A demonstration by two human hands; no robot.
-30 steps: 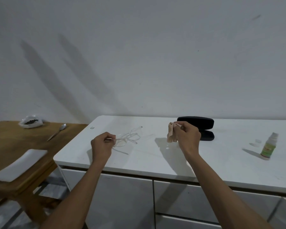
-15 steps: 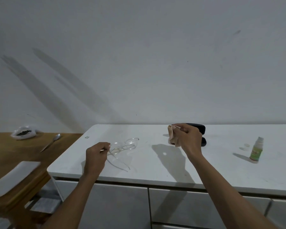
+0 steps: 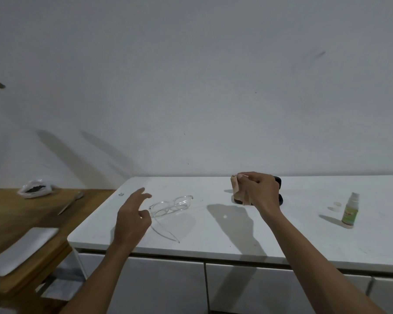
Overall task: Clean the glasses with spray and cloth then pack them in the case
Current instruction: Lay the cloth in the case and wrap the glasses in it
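Clear-framed glasses [image 3: 171, 206] lie on the white counter [image 3: 213, 236] with one temple stretched toward the front edge. My left hand [image 3: 132, 219] hovers just left of them, fingers spread and holding nothing. My right hand [image 3: 259, 192] grips a beige cloth [image 3: 237, 189] above the counter's back. Behind that hand sits the black glasses case [image 3: 279, 190], mostly hidden. A small spray bottle [image 3: 350, 213] with a green label stands upright at the right, with its clear cap [image 3: 335, 206] lying beside it.
A wooden table [image 3: 21, 214] adjoins the counter on the left, carrying a white plate [image 3: 21, 250], a spoon [image 3: 70, 201] and a white bag [image 3: 33, 189]. White drawers [image 3: 236, 288] run under the counter. A wall rises right behind it.
My left hand has let go of the glasses, which now lie on the counter, and its fingers have spread. The right hand keeps the cloth near the case.
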